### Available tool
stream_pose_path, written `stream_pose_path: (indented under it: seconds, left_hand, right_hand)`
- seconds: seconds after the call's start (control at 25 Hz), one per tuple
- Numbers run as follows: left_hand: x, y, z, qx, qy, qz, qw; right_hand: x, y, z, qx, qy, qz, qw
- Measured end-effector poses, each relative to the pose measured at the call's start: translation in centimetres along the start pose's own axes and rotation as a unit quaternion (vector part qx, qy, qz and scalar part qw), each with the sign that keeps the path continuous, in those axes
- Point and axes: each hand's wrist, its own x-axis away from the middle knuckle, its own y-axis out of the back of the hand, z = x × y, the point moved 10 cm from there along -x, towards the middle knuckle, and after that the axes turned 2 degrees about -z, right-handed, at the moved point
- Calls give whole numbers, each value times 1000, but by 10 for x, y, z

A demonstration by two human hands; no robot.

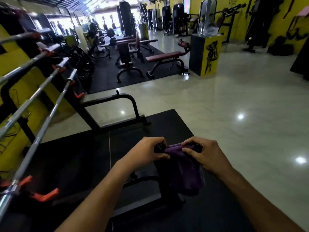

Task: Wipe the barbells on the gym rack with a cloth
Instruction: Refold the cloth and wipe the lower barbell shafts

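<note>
I noted both hands held out in front at waist level, over the black floor mat [70, 158]. The left hand [147, 150] had its fingers curled, pinching one end of the purple cloth [185, 171]; the right hand [203, 152] gripped the other end with thumb and forefingers bent onto it. The rest of the cloth hung down between them. The barbells [45, 121] lay on the orange hooks of the rack [45, 196] to my left, well apart from the cloth. Padded benches [164, 56] stood further off.
</note>
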Motion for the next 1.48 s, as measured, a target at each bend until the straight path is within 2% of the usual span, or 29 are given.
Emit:
stream_pose_path:
  seconds: [0.16, 0.24, 0.4, 0.56, 0.68, 0.84, 0.92, 1.04, 1.12, 1.32, 1.4, 1.48]
  left_hand:
    - [-55, -24, 51, 80, 38, -3, 996]
    - [-82, -20, 73, 121, 52, -29, 991]
    - [-134, -6, 95, 137, 51, -81, 986]
    - [-186, 3, 105, 170, 60, -105, 978]
    - [-242, 4, 108, 209, 75, -111, 969]
    - [-329, 3, 109, 184, 56, -100, 976]
    - [-376, 4, 124, 193, 79, -102, 973]
    - [-434, 11, 152, 194, 108, -93, 970]
    - [-454, 21, 173, 176, 128, -93, 972]
    - [-488, 26, 255, 152, 197, -57, 967]
    - [-502, 34, 295, 177, 211, -87, 957]
    - [-512, 48, 336, 216, 228, -131, 940]
  right_hand:
    - [-48, -7, -49, 45, -3, 21, 999]
    - [-81, -11, -74, 58, -18, 40, 997]
    - [-140, -11, -113, 57, -22, 82, 995]
    - [-188, -2, -154, 14, -56, 57, 997]
    - [-227, 1, -208, -58, -113, 42, 991]
    - [-278, -2, -294, -124, -196, 96, 968]
    - [-311, -3, -333, -151, -215, 104, 959]
    - [-372, -4, -366, -189, -214, 73, 955]
    - [-414, -18, -371, -214, -204, 80, 952]
    - [-521, -105, -336, -175, -80, 209, 959]
    - [-560, -144, -330, -155, -54, 229, 960]
    - [-595, -177, -343, -156, -69, 246, 954]
